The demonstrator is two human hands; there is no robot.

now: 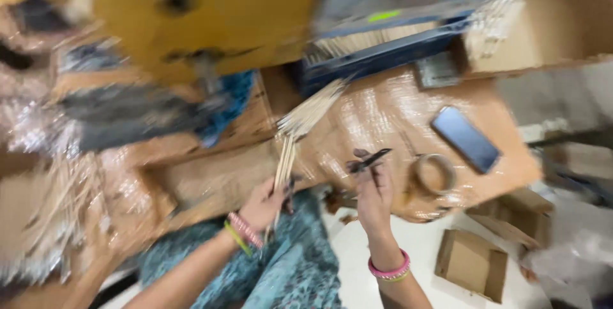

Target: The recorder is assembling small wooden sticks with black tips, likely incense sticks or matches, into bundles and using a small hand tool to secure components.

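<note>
I see left hand (263, 205) clamped on bundle of thin sticks (285, 159), near centre over surface (383, 117). Right hand (373, 194) pinches dark clip (368, 160). Bundle looks unbound yet; loose sticks (57, 207) left.

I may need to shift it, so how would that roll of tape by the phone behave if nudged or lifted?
The roll of tape lies flat on the wrapped table, so a nudge would probably slide it, not roll it. It is an open ring, likely light and stiff. The glossy film may let it skid toward the phone.
</note>
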